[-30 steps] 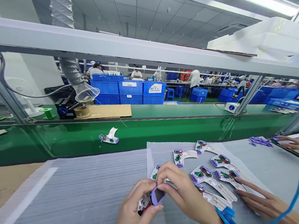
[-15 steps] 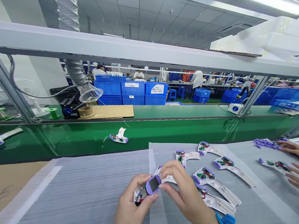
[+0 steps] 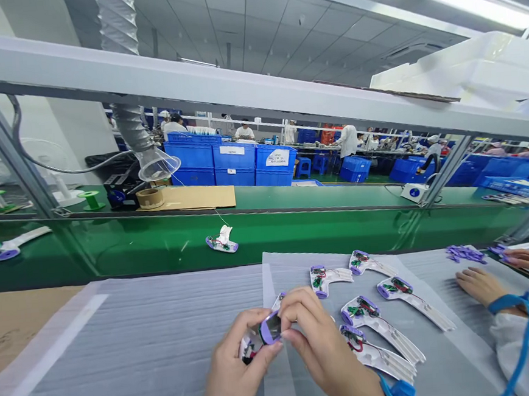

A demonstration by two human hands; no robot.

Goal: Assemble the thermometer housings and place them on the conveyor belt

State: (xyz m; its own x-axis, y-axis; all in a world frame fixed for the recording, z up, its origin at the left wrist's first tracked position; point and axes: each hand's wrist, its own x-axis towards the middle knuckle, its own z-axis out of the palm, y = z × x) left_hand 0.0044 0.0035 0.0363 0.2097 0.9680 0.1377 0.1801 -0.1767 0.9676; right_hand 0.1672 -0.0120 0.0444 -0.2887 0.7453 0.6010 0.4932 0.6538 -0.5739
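Both my hands hold one white half-shell device with a purple-framed screen low in the middle. My left hand cradles its body from below. My right hand pinches the purple screen frame from above. Several similar open half-shells with green boards and red wires lie on the grey foam sheet just right of my hands.
A green conveyor belt runs behind the foam sheet, carrying one half-shell and another at the far left. A co-worker's hand with a blue wrist strap rests at the right, near a pile of purple parts.
The half-shell on the belt has travelled to the right. The co-worker's hands took one half-shell away from the right of the group and drew back. My hands stayed on the device.
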